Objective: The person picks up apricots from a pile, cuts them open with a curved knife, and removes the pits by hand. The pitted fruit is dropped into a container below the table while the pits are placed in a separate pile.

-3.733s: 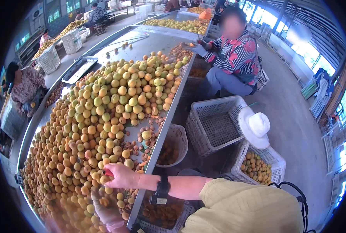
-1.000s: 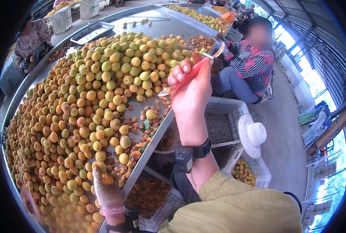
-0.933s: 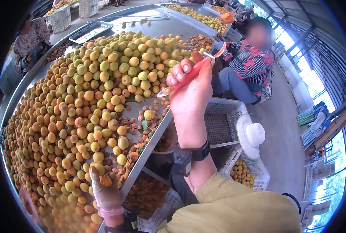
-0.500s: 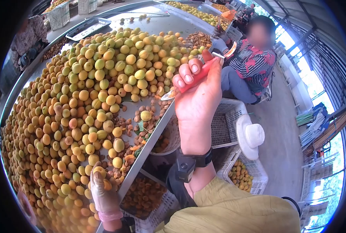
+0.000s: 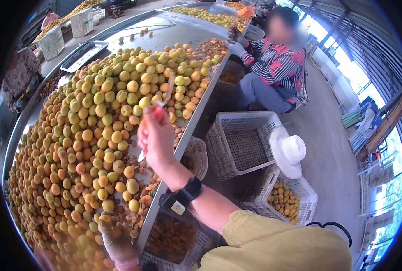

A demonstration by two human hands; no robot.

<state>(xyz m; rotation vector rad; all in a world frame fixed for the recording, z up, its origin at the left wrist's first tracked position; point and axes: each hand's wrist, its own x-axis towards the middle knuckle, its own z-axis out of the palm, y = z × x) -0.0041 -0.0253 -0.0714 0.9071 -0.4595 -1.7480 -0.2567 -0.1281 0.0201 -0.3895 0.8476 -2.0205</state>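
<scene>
Near the middle, my right hand [image 5: 157, 142] is closed around a red-handled knife [image 5: 161, 113]. From its upper end a pale, curved piece with orange on it reaches over the apricots [image 5: 86, 135]. A short silvery tip shows below the hand. My left hand [image 5: 119, 241], in a pale, stained glove with a pink cuff, is low at the table's near edge. Its fingers are curled round an apricot [image 5: 106, 222], partly hidden and blurred. Beside it lie apricot stones and torn halves [image 5: 147, 189].
The metal table rim [image 5: 201, 107] runs diagonally past my arm. Below stand a crate of apricot halves [image 5: 170, 237], a white basket [image 5: 200, 156], a grey crate [image 5: 219, 149], a crate of apricots [image 5: 307, 203] and a white hat [image 5: 289, 151]. A person [image 5: 277, 63] sits across, wearing gloves.
My right hand has swung left and down with the knife, from beyond the table edge to over the apricots. My left hand has shifted slightly lower. The view has turned somewhat.
</scene>
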